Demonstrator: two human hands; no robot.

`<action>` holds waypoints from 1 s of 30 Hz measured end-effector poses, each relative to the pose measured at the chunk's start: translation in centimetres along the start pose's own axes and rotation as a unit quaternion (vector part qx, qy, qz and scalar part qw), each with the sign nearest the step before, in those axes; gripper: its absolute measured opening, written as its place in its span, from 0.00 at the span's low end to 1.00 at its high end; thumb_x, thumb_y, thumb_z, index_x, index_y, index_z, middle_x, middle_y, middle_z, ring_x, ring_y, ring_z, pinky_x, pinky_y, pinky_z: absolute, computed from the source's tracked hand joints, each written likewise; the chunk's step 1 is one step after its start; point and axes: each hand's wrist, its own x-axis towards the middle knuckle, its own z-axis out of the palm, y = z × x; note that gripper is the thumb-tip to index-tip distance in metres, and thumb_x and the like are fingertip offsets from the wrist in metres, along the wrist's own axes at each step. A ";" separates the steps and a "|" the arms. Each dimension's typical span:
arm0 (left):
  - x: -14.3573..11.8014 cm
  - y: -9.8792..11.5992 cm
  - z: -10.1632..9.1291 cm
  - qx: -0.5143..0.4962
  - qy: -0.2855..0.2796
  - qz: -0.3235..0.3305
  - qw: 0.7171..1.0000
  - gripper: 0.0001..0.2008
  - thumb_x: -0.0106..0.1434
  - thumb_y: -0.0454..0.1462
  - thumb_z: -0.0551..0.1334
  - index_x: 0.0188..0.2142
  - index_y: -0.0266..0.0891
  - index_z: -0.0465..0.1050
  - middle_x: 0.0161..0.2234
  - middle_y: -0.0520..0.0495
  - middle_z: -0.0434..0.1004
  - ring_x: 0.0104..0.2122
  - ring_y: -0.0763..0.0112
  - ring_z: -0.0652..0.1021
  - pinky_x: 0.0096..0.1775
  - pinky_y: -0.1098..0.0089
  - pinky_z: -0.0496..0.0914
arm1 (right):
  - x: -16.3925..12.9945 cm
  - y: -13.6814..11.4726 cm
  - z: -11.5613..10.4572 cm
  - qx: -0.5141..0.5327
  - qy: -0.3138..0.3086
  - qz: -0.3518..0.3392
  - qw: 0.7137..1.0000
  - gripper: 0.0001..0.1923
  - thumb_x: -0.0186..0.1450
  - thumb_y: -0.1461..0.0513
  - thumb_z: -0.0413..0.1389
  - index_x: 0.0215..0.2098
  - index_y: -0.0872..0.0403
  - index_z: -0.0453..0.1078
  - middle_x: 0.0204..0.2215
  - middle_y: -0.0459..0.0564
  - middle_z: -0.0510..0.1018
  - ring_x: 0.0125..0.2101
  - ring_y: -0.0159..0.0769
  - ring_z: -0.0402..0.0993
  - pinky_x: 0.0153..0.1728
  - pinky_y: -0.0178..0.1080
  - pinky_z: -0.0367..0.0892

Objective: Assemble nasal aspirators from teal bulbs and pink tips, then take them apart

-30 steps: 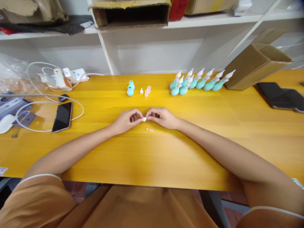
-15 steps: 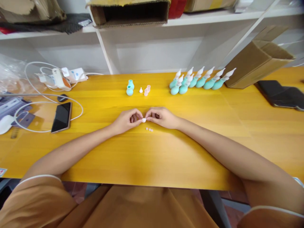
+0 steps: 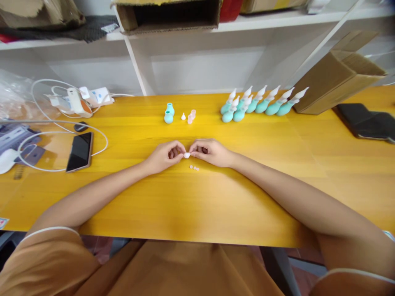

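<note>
While left hand [image 3: 165, 156] and right hand [image 3: 213, 153] work: both grips pinching small white rounded plastic-looking piece [image 3: 187, 155]
Tilt: just shifted slightly; adjustment seems unfinished

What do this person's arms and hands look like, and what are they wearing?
The left hand and right hand are bare, with no gloves, watch or bracelet to be seen. The left sleeve and right sleeve are short and orange-brown, each with a thin white edge. Below them, the left arm and right arm are uncovered.
</note>
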 end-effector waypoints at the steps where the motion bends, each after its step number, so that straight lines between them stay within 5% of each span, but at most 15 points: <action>1: 0.0 0.0 0.0 -0.001 -0.001 0.002 1.000 0.08 0.67 0.40 0.66 0.43 0.41 0.79 0.33 0.52 0.79 0.30 0.73 0.74 0.34 0.71 0.68 | 0.0 0.0 0.0 0.000 0.001 0.001 1.000 0.16 0.76 0.50 0.60 0.45 0.54 0.82 0.31 0.47 0.80 0.28 0.32 0.71 0.33 0.36 0.65; 13: 0.0 0.0 0.1 0.002 -0.004 0.003 1.000 0.09 0.68 0.42 0.66 0.44 0.40 0.77 0.32 0.52 0.78 0.29 0.74 0.74 0.33 0.71 0.68 | 0.0 -0.1 0.2 -0.004 0.005 -0.004 1.000 0.12 0.75 0.54 0.60 0.45 0.53 0.81 0.29 0.45 0.78 0.26 0.31 0.70 0.31 0.36 0.64; 22: 0.2 -0.9 0.3 -0.009 0.055 -0.009 0.998 0.11 0.66 0.36 0.65 0.48 0.40 0.74 0.41 0.47 0.83 0.34 0.72 0.78 0.39 0.69 0.73 | 0.2 0.6 0.4 -0.118 0.105 0.017 0.987 0.05 0.73 0.61 0.60 0.43 0.53 0.78 0.35 0.50 0.79 0.29 0.35 0.70 0.36 0.40 0.66; 30: 0.1 -0.8 0.6 -0.016 0.051 -0.005 0.999 0.11 0.65 0.32 0.63 0.48 0.40 0.74 0.41 0.48 0.83 0.33 0.73 0.77 0.37 0.71 0.72 | 1.9 0.7 -1.2 -0.139 0.066 0.020 0.988 0.03 0.69 0.62 0.61 0.40 0.52 0.77 0.33 0.50 0.80 0.32 0.39 0.74 0.38 0.42 0.69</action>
